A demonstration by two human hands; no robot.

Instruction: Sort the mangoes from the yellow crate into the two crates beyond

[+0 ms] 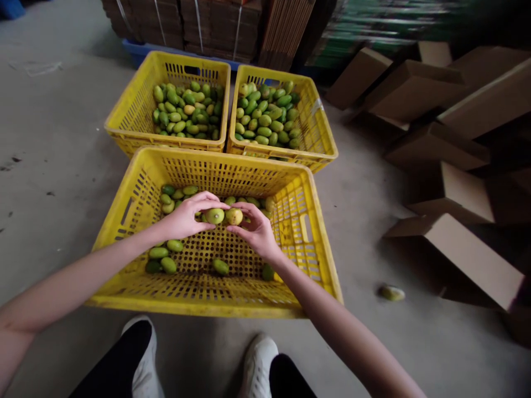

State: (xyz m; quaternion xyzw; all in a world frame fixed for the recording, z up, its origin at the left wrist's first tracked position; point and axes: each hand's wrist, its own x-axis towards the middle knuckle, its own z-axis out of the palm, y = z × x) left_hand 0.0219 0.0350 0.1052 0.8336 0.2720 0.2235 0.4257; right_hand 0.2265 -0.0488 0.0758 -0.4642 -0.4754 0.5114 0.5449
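Observation:
My left hand [186,216] is closed around a green mango [215,216], thumb below and fingers above. Close beside it, my right hand [258,232] grips a yellower mango [234,216] with brown specks. Both fruits are held side by side above the near yellow crate [215,309]. Inside that crate, several green mangoes lie along the back and left, one mango [220,267] rests near the front middle, and others at the right are partly hidden by my right arm.
Behind stand a left yellow crate [124,113] and a right yellow crate [321,130], both holding many mangoes. Cardboard boxes [468,265] line the right side. A loose mango [391,293] lies on the floor. Strapped cardboard stacks [219,27] stand at the back.

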